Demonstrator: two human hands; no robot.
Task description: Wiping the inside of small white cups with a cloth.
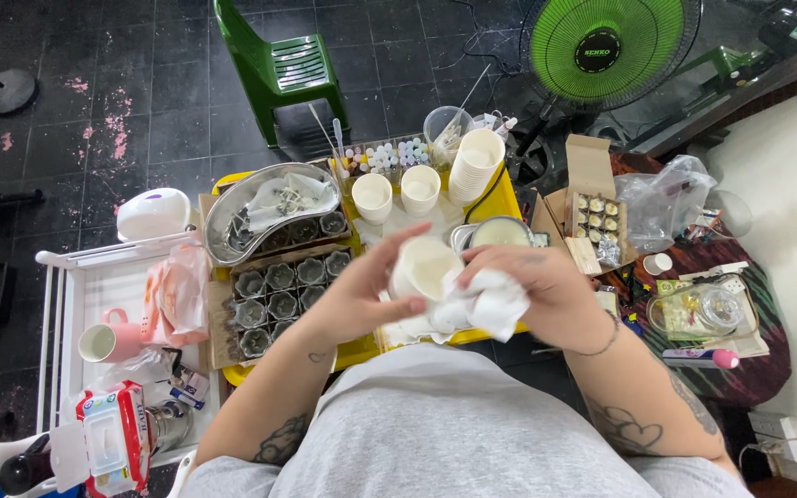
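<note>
Surroundings: a yellow tray (509,198) was seen on the tabletop, crowded with small wares; a green plastic chair (283,65) and a green fan (606,46) were set on the dark floor beyond it.
Tray contents: 2 white paper cups (373,196) were stood side by side at the tray's middle, with a tall stack of the same cups (477,166) just to their right; a metal kidney dish (269,207) was laid at the left, and a block of small dark moulds (279,295) was placed below it.
Right of tray: an open cardboard box (592,217) with small filled pots and a clear plastic bag (666,198) were seen near each other.
Left side: a white rack (66,304) with a pink mug (108,341) and a pack of wet wipes (108,438) was seen.
Obstruction: the tray's near middle was covered by both hands.
Held cup: a white cup (426,267) was held above the tray, close to the body.
Left hand (362,290): the fingers were curled about the held cup's side in a partly closed grip.
Right hand (546,286): the fingers were closed on a white cloth (486,304), which was pressed against the held cup.
</note>
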